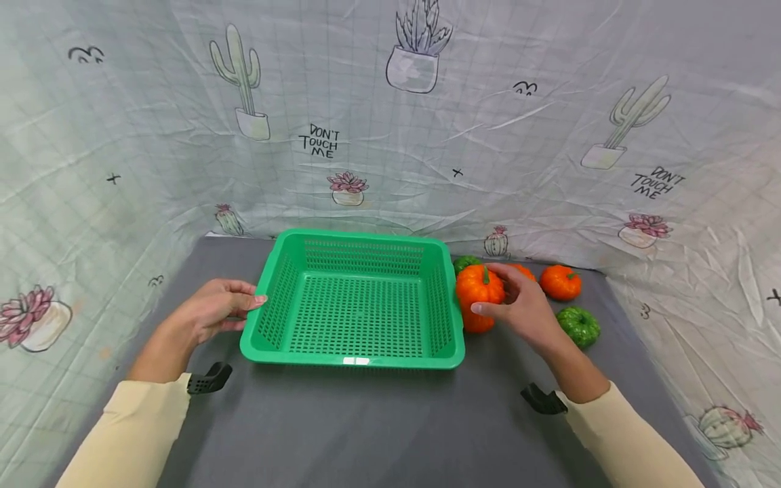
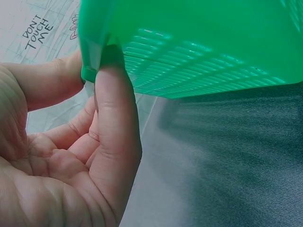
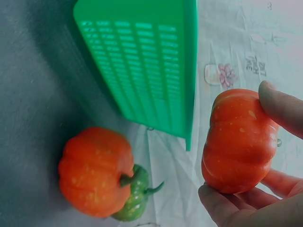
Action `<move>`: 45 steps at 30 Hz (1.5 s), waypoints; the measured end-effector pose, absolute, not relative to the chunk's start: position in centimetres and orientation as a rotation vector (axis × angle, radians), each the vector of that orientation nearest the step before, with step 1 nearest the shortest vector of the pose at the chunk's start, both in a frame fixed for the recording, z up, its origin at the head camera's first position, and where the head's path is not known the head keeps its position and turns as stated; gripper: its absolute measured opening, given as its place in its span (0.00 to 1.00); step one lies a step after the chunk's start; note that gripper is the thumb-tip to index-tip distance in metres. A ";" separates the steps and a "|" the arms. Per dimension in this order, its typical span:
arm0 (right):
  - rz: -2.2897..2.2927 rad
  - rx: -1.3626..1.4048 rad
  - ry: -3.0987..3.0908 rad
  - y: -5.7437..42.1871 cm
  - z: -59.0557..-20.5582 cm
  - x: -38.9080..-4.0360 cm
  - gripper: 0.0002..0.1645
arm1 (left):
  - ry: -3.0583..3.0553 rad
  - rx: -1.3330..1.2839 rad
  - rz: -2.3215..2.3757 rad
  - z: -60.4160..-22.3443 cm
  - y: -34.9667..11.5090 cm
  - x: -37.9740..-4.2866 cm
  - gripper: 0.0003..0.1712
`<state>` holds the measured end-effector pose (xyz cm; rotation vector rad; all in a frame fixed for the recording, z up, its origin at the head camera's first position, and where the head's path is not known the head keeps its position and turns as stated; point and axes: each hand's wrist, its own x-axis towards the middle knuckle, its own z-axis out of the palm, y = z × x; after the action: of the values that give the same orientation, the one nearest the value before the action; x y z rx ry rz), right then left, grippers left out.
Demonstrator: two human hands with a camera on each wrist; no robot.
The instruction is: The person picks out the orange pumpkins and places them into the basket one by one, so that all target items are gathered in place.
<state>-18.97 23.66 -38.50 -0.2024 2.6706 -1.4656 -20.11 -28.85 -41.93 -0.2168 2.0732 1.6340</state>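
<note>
A green plastic basket (image 1: 360, 362) with slotted walls stands on the grey table. At its left rim, my left hand (image 1: 222, 308) pinches the edge between thumb and fingers; the left wrist view shows the thumb and index finger (image 2: 116, 127) on either side of the rim. My right hand (image 1: 521, 305) grips a small orange pumpkin (image 3: 239, 142) between thumb and fingertips, raised beside the basket's right wall. Below it, a second orange pumpkin (image 3: 97, 172) rests on the table, with a green pumpkin (image 3: 135, 196) behind it.
Right of my right hand lie another orange pumpkin (image 1: 560, 282) and a green one (image 1: 577, 327). One more orange pumpkin (image 1: 521, 271) is partly hidden behind that hand. A cloth backdrop (image 1: 378, 156) printed with cacti surrounds the grey table (image 1: 378, 427).
</note>
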 end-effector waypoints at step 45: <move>-1.521 -0.265 2.418 15.3 -36.5 -21.9 0.48 | 2.086 -0.193 1.625 -42.3 -28.9 -20.1 0.17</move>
<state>-21.87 15.35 -36.54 -0.2652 2.4176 -1.5215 -20.11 -28.92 -42.26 -0.1928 2.0860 1.6251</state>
